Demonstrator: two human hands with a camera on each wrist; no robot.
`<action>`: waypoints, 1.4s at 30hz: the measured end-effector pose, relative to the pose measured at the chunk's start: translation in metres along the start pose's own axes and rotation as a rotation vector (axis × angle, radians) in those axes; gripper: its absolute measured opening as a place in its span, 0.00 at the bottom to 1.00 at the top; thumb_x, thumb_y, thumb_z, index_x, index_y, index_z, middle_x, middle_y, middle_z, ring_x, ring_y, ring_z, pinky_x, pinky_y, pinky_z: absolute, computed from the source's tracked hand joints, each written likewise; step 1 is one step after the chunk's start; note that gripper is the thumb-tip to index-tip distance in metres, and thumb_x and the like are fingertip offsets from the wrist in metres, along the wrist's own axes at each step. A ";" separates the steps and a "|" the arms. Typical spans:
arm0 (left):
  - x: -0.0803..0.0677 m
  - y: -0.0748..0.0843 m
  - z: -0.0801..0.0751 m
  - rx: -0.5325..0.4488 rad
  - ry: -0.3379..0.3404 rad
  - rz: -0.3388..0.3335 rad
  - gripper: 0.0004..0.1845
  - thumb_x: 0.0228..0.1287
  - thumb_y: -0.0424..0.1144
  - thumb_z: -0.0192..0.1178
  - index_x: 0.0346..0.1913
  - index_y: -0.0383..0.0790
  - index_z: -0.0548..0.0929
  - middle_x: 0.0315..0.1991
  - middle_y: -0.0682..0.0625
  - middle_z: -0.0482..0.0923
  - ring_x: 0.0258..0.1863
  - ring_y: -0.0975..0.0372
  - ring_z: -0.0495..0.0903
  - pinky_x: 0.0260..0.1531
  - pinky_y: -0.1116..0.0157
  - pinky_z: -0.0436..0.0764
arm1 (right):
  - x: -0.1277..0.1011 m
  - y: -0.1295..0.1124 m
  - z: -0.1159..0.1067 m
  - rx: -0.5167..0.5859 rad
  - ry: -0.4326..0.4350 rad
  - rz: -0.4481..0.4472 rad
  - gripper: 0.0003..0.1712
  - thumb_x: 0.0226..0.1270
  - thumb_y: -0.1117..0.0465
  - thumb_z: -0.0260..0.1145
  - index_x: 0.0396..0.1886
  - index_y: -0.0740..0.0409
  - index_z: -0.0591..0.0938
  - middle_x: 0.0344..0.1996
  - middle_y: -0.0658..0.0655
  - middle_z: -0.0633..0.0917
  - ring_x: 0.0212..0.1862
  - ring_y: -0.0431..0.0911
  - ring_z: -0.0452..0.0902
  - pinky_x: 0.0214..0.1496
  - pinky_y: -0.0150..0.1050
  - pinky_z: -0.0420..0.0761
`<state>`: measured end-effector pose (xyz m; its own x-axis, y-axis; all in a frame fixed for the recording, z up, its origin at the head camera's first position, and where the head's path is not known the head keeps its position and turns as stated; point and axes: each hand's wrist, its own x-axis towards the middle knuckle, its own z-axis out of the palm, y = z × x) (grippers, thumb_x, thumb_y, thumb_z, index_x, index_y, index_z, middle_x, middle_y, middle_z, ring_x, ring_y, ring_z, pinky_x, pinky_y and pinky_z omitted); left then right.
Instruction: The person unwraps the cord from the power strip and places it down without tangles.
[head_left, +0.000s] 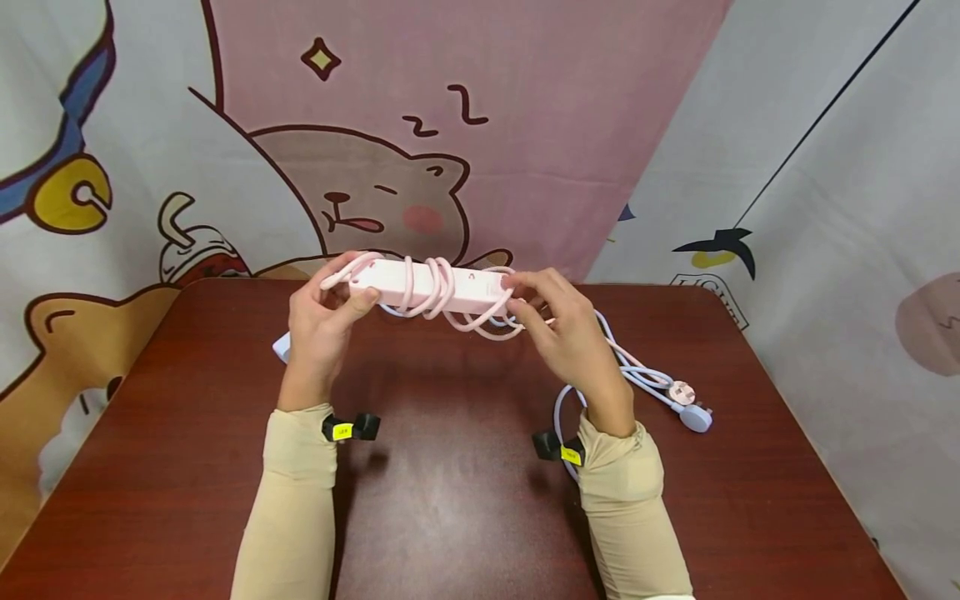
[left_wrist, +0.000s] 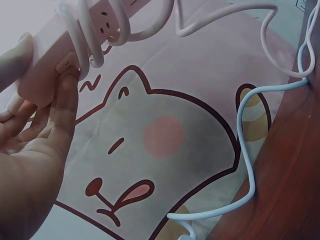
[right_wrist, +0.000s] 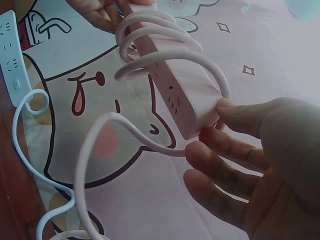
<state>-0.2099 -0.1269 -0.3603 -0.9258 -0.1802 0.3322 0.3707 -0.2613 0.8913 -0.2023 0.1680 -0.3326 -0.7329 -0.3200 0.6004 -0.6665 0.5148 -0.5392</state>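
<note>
A pink power strip [head_left: 483, 287] is held up over the far part of the table, its pink cord [head_left: 441, 287] looped several times around it. My left hand [head_left: 318, 325] grips the strip's left end, thumb on the near side and fingers behind. At the other end, my right hand [head_left: 573, 337] pinches the strip's corner and a loop of cord between thumb and forefinger. Its other fingers [right_wrist: 215, 165] are bent beside a hanging length of cord. In the right wrist view, sockets [right_wrist: 172, 100] show along the strip's side.
A pale blue power strip [right_wrist: 10, 65] lies on the table [head_left: 450, 500], mostly hidden behind my left hand in the head view. Its blue cord [head_left: 562, 408] trails to the right, ending in a blue plug [head_left: 696, 417] beside a pink plug [head_left: 681, 392]. A cartoon-printed curtain [head_left: 562, 108] hangs behind.
</note>
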 end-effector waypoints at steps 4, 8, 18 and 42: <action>0.000 0.000 -0.001 0.000 -0.004 0.012 0.25 0.58 0.17 0.64 0.57 0.39 0.83 0.43 0.55 0.87 0.37 0.66 0.79 0.37 0.76 0.81 | 0.001 0.000 0.001 -0.033 0.030 -0.026 0.11 0.69 0.65 0.69 0.50 0.59 0.84 0.37 0.55 0.83 0.39 0.42 0.79 0.40 0.26 0.78; 0.001 0.000 -0.001 0.016 0.005 0.027 0.24 0.58 0.18 0.65 0.56 0.39 0.83 0.44 0.56 0.87 0.37 0.66 0.79 0.37 0.76 0.81 | 0.002 -0.002 0.003 -0.027 0.104 -0.062 0.08 0.66 0.65 0.71 0.44 0.59 0.85 0.34 0.55 0.82 0.37 0.42 0.77 0.38 0.23 0.74; 0.004 0.001 -0.002 -0.039 0.011 0.086 0.23 0.58 0.18 0.65 0.57 0.34 0.83 0.47 0.52 0.87 0.42 0.65 0.81 0.41 0.74 0.83 | 0.002 -0.002 0.002 0.007 0.141 -0.071 0.07 0.62 0.65 0.74 0.39 0.61 0.86 0.37 0.57 0.81 0.43 0.45 0.76 0.42 0.27 0.74; 0.003 0.002 -0.007 -0.230 0.072 0.115 0.21 0.61 0.20 0.64 0.58 0.33 0.82 0.50 0.46 0.84 0.44 0.61 0.81 0.44 0.73 0.84 | -0.003 -0.005 0.000 0.223 -0.132 0.180 0.11 0.78 0.59 0.60 0.47 0.55 0.87 0.31 0.50 0.82 0.30 0.41 0.73 0.32 0.32 0.76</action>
<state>-0.2119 -0.1350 -0.3599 -0.8719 -0.2864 0.3971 0.4880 -0.4424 0.7524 -0.1967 0.1664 -0.3321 -0.8435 -0.3472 0.4099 -0.5274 0.3899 -0.7549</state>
